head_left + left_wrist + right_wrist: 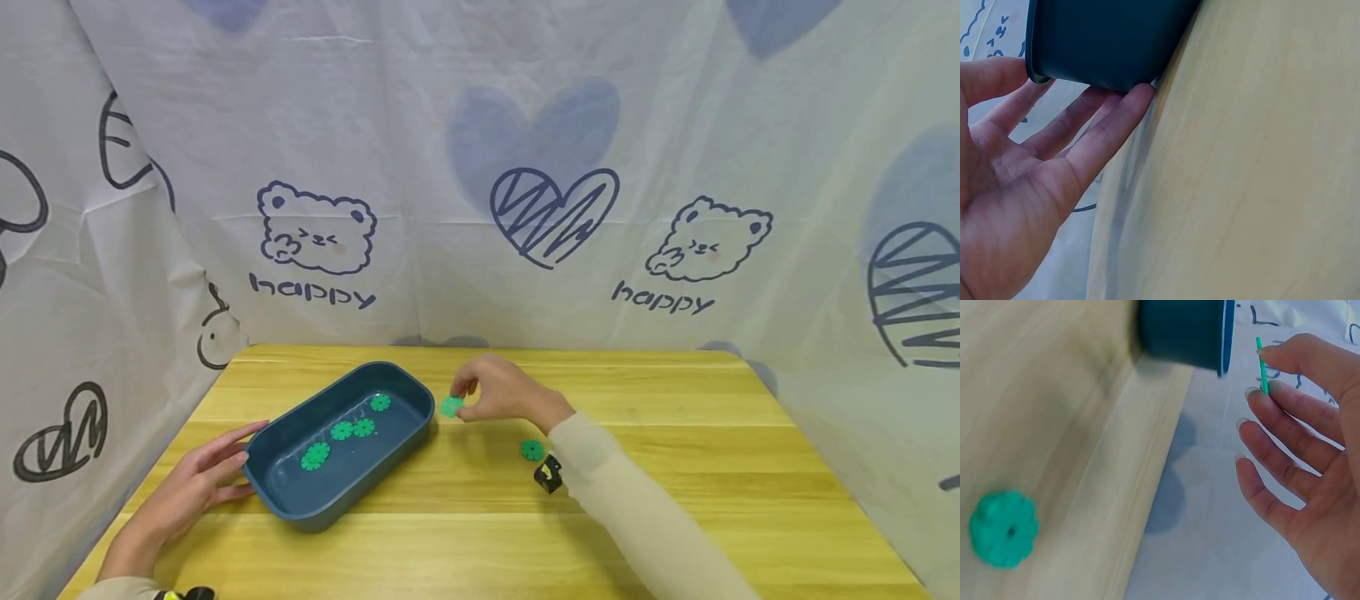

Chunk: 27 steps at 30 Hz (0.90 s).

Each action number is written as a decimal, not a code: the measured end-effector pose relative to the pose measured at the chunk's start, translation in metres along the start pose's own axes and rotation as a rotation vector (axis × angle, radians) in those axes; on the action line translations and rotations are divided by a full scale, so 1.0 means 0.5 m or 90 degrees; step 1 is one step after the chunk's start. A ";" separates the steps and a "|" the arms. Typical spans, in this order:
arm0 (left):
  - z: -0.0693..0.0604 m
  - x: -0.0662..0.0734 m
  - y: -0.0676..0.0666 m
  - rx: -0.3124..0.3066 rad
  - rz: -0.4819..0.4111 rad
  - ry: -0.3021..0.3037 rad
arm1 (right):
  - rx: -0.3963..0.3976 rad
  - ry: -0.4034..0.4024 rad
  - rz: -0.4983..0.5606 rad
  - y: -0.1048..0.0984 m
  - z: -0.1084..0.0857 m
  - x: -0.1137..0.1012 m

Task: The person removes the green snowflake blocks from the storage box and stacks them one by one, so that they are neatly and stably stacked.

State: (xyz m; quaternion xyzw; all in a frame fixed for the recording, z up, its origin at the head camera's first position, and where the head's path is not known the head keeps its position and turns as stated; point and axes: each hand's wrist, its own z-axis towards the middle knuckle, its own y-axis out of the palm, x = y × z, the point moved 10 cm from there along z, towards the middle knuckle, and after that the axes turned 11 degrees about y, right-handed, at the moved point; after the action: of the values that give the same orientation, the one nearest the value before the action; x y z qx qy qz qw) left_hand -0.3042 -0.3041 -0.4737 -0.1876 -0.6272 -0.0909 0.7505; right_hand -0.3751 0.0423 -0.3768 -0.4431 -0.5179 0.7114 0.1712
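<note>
Behind the wooden table (675,500) I see a printed curtain (420,167). The blue bin (352,462) lies between eight and nine o'clock from the right hand (502,392), which pinches a green disc (452,407) just off the bin's two-o'clock end; its long axis runs eight to two. The left hand (191,487), fingers fairly straight, touches the opposite end. Only the right-wrist view shows the pinched disc edge-on.
</note>
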 end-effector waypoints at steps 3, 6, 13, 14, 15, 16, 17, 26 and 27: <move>0.000 0.000 0.001 -0.001 -0.003 0.003 | 0.002 0.011 0.010 -0.007 -0.021 0.025; -0.001 0.000 0.001 -0.002 -0.005 0.005 | 0.008 0.024 0.021 -0.013 -0.041 0.049; 0.002 -0.003 0.001 -0.006 -0.005 0.004 | 0.009 0.049 0.066 -0.010 -0.081 0.103; 0.002 -0.004 0.000 -0.007 -0.005 0.003 | 0.009 0.053 0.072 -0.008 -0.086 0.111; 0.002 -0.004 0.001 -0.007 -0.005 0.004 | 0.010 0.056 0.076 -0.007 -0.092 0.118; 0.001 -0.005 0.000 -0.007 -0.004 0.003 | 0.011 0.059 0.081 -0.006 -0.097 0.124; 0.001 -0.005 0.000 -0.006 -0.002 0.002 | 0.011 0.063 0.084 -0.005 -0.103 0.130; 0.001 0.000 0.000 -0.004 0.008 0.008 | 0.020 0.073 0.068 0.008 -0.145 0.172; 0.001 0.000 0.001 -0.004 0.008 0.008 | 0.018 0.078 0.069 0.011 -0.148 0.177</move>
State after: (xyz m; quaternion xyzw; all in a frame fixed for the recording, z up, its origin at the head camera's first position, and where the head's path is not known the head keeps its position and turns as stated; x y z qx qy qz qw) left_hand -0.3046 -0.3036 -0.4738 -0.1932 -0.6208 -0.0895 0.7545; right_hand -0.3629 0.1456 -0.4272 -0.5105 -0.4716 0.6986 0.1702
